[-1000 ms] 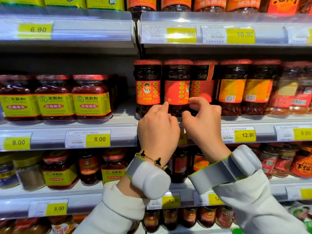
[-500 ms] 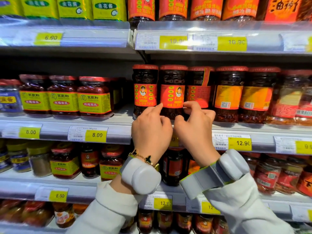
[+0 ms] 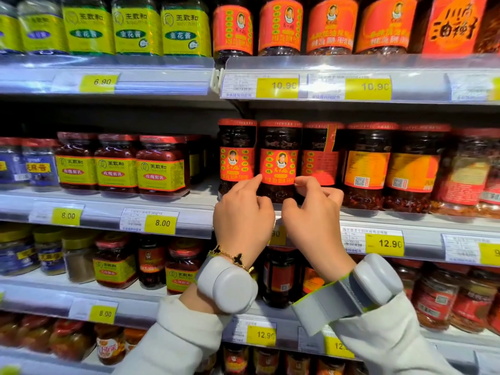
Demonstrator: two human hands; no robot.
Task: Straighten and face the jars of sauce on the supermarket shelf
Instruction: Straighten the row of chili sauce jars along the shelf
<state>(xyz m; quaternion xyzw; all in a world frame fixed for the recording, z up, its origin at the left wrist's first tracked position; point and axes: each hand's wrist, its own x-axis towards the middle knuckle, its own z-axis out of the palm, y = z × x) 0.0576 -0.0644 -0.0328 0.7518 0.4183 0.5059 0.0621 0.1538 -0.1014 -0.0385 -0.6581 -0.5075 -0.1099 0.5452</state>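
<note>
Jar [image 3: 279, 158] stands upright between both hands, its portrait label facing out. Left hand [image 3: 242, 212] and right hand [image 3: 313, 215] pinch its lower sides with curled fingers. Just beyond the right hand, the next jar [image 3: 320, 155] shows its label's edge; farther jars show QR codes. Tags read 12.90.

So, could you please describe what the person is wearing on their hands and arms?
Both arms wear pale cream sleeves. Each wrist carries a rounded grey-white sensor pod on a strap; the right strap has a lime edge. The left wrist adds a gold bracelet with black clover charms.
</note>
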